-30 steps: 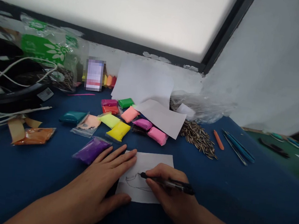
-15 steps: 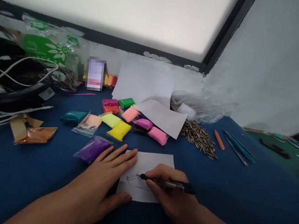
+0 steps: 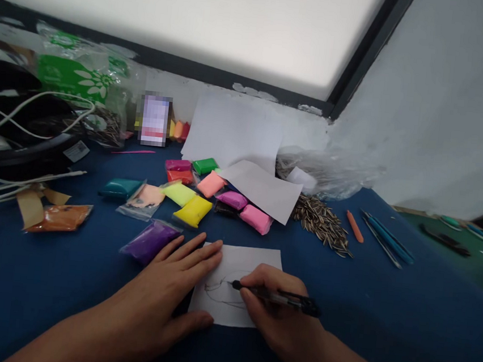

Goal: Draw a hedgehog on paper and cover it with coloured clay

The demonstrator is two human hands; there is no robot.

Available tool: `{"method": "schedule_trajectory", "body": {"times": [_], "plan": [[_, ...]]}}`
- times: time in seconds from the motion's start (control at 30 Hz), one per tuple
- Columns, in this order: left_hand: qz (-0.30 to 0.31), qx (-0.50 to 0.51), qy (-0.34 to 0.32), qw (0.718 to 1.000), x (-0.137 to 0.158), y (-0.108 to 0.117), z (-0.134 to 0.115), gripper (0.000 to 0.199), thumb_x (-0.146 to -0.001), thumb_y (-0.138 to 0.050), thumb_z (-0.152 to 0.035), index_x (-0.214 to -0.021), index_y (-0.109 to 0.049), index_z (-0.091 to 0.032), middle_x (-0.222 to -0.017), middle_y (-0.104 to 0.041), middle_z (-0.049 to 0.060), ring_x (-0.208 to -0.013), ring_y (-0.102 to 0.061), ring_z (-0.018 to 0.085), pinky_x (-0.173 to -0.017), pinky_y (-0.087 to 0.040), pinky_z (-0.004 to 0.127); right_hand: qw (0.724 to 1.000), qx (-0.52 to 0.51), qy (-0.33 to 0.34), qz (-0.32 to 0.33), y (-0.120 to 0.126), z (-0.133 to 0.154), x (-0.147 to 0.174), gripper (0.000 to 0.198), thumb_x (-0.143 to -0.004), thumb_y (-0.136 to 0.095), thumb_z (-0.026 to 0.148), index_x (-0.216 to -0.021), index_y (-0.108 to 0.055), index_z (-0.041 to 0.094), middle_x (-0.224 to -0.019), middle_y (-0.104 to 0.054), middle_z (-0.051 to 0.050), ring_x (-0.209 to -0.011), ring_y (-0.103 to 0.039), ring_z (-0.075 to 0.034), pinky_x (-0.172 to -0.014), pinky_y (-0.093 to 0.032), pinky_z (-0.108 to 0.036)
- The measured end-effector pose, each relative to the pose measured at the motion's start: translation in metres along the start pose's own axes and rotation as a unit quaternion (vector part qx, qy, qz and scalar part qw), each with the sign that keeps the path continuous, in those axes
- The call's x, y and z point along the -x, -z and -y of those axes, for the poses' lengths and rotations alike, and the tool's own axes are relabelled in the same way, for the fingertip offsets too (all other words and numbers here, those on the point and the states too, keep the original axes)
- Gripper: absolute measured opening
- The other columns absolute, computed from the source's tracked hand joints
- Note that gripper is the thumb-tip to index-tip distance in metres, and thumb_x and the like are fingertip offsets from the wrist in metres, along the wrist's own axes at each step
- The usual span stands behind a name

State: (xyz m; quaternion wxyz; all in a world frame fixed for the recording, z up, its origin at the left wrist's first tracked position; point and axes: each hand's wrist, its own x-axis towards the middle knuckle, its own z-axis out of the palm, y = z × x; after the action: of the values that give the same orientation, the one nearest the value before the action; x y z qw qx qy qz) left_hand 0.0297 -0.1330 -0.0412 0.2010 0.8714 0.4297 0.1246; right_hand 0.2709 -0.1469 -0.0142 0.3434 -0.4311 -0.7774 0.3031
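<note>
got the pen [image 3: 277, 296] pinched in my R hand [image 3: 290, 322], L hand [image 3: 167, 285] spread flat on the left edge of the paper [image 3: 236, 262], near middle, so if L lets up it'll prob skid & wreck the line [image 3: 222, 301] tbh

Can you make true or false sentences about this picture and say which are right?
1. The right hand holds a slim black pen. True.
2. The left hand grips a pink packet. False: it rests palm-down, partly on the small white rectangular paper.
3. The shiny purple plastic packet lies left of the paper. True.
4. The paper is blank. False: thin lines are drawn on it.
5. The heap of striped dark seeds lies left of the purple packet. False: it lies right.
</note>
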Motion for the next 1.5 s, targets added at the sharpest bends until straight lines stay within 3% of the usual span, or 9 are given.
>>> {"method": "schedule_trajectory", "body": {"times": [0.13, 0.37, 0.63, 0.97, 1.07, 1.17, 1.3, 1.5], "plan": [[0.013, 0.009, -0.008, 1.0, 0.001, 0.002, -0.001, 0.078, -0.092, -0.068, -0.043, -0.159, -0.029, -0.036, -0.165, -0.028, 0.001, -0.152, -0.024, 0.034, -0.122, -0.023, 0.06, 1.0, 0.005, -0.003, 0.009, 0.002, 0.001, -0.001, 0.013, -0.09, -0.057, 0.016, -0.08, -0.065, 0.018, -0.07, -0.064, -0.001, -0.059, -0.057, -0.013, -0.055, -0.046, -0.023], [-0.041, 0.006, 0.005, 0.999, 0.002, -0.003, -0.007, 0.075, -0.088, -0.073, -0.041, -0.155, -0.04, -0.033, -0.163, -0.036, 0.001, -0.15, -0.029, 0.033, -0.123, -0.025, 0.057, 1.0, -0.001, 0.003, 0.01, 0.0, 0.0, 0.0, 0.011, -0.09, -0.058, 0.016, -0.083, -0.066, 0.017, -0.07, -0.065, -0.001, -0.057, -0.057, -0.012, -0.053, -0.046, -0.022], [0.032, -0.005, -0.008, 0.999, -0.001, 0.003, 0.0, 0.078, -0.093, -0.066, -0.046, -0.16, -0.026, -0.034, -0.167, -0.023, 0.001, -0.153, -0.02, 0.034, -0.122, -0.022, 0.062, 1.0, 0.008, 0.021, 0.018, 0.0, 0.004, 0.004, 0.01, -0.089, -0.059, 0.016, -0.084, -0.068, 0.015, -0.073, -0.068, -0.003, -0.061, -0.061, -0.013, -0.057, -0.047, -0.022], [0.008, 0.012, 0.006, 1.0, 0.002, 0.001, -0.003, 0.078, -0.094, -0.066, -0.048, -0.16, -0.026, -0.036, -0.166, -0.027, 0.0, -0.153, -0.021, 0.033, -0.123, -0.023, 0.06, 0.998, 0.004, 0.008, 0.067, 0.005, 0.01, 0.006, 0.01, -0.088, -0.059, 0.015, -0.08, -0.064, 0.018, -0.068, -0.064, -0.001, -0.058, -0.056, -0.012, -0.054, -0.044, -0.022], [0.002, 0.014, -0.006, 1.0, 0.001, 0.0, -0.001, 0.079, -0.092, -0.069, -0.045, -0.159, -0.028, -0.036, -0.165, -0.028, 0.001, -0.152, -0.024, 0.034, -0.122, -0.023, 0.06, 0.998, -0.008, 0.023, 0.053, 0.004, 0.008, 0.007, 0.007, -0.087, -0.059, 0.015, -0.083, -0.065, 0.018, -0.069, -0.065, -0.001, -0.056, -0.056, -0.012, -0.051, -0.044, -0.021], [-0.03, 0.01, -0.007, 0.999, 0.002, -0.003, -0.002, 0.079, -0.09, -0.071, -0.043, -0.158, -0.032, -0.035, -0.164, -0.032, 0.002, -0.151, -0.027, 0.034, -0.123, -0.022, 0.059, 0.999, -0.009, 0.035, -0.011, 0.005, 0.004, 0.005, 0.008, -0.086, -0.058, 0.015, -0.082, -0.063, 0.019, -0.067, -0.063, 0.0, -0.052, -0.053, -0.011, -0.047, -0.041, -0.021], [-0.052, 0.002, 0.003, 0.999, 0.003, -0.005, -0.006, 0.078, -0.088, -0.072, -0.044, -0.156, -0.035, -0.035, -0.163, -0.035, 0.001, -0.151, -0.03, 0.033, -0.122, -0.024, 0.057, 0.998, -0.006, -0.002, -0.067, 0.013, 0.003, 0.001, 0.013, -0.085, -0.056, 0.015, -0.073, -0.059, 0.02, -0.06, -0.055, 0.003, -0.05, -0.048, -0.01, -0.045, -0.037, -0.02], [-0.052, -0.012, -0.002, 0.999, 0.006, -0.005, -0.006, 0.076, -0.089, -0.07, -0.04, -0.156, -0.036, -0.035, -0.163, -0.036, 0.0, -0.151, -0.028, 0.034, -0.122, -0.025, 0.06, 0.992, -0.078, -0.087, -0.045, 0.024, 0.003, -0.001, 0.019, -0.091, -0.056, 0.025, -0.073, -0.059, 0.019, -0.057, -0.048, 0.005, -0.048, -0.042, -0.009, -0.043, -0.033, -0.02]]}}
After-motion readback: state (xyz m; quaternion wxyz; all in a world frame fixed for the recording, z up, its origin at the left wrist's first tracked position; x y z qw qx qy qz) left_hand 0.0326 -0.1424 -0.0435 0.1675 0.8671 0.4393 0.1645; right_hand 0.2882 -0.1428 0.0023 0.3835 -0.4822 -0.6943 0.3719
